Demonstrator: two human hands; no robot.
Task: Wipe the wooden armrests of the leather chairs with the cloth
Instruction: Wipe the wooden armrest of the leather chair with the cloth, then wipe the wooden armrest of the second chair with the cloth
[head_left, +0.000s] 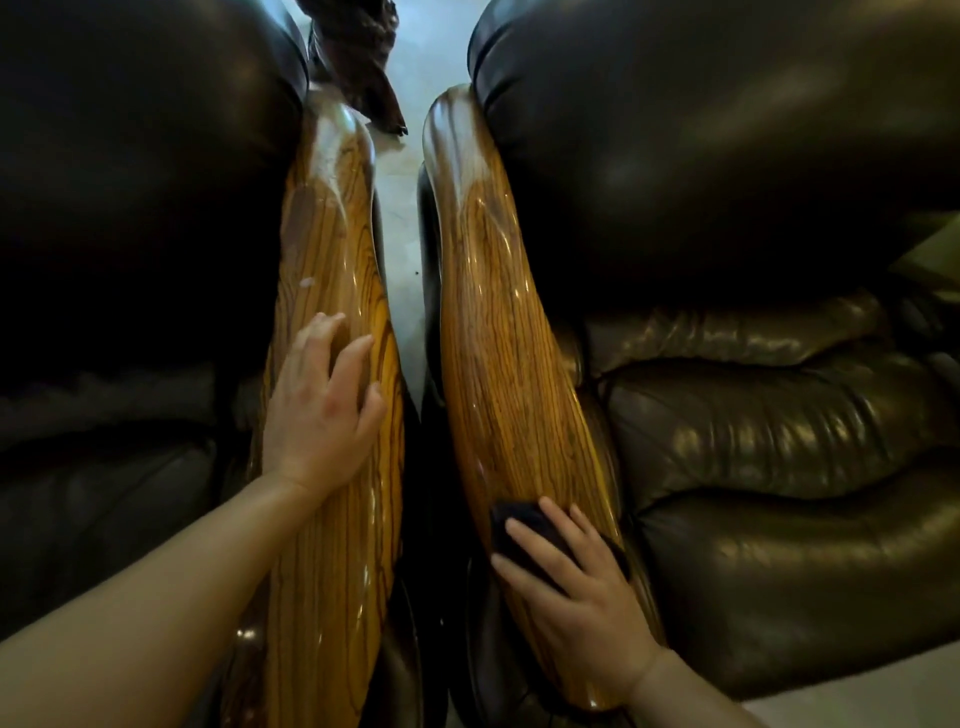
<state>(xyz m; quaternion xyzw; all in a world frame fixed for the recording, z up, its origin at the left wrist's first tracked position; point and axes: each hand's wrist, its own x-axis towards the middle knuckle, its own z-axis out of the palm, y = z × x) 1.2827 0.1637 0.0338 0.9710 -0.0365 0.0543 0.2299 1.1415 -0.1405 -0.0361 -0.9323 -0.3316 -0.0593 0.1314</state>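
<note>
Two glossy striped wooden armrests run side by side away from me. On the left armrest (332, 249) my left hand (319, 410) lies flat with its fingers spread, holding nothing. On the near part of the right armrest (498, 291) my right hand (576, 587) presses a dark cloth (524, 530) against the wood. Most of the cloth is hidden under my fingers. A small pale spot shows on the left armrest beyond my fingertips.
Dark leather chairs flank the armrests: the left chair (135, 208) and the right chair (727, 260) with its wrinkled seat cushion. A narrow strip of pale floor (402, 218) shows between them. A dark carved wooden object (358, 57) stands at the far end.
</note>
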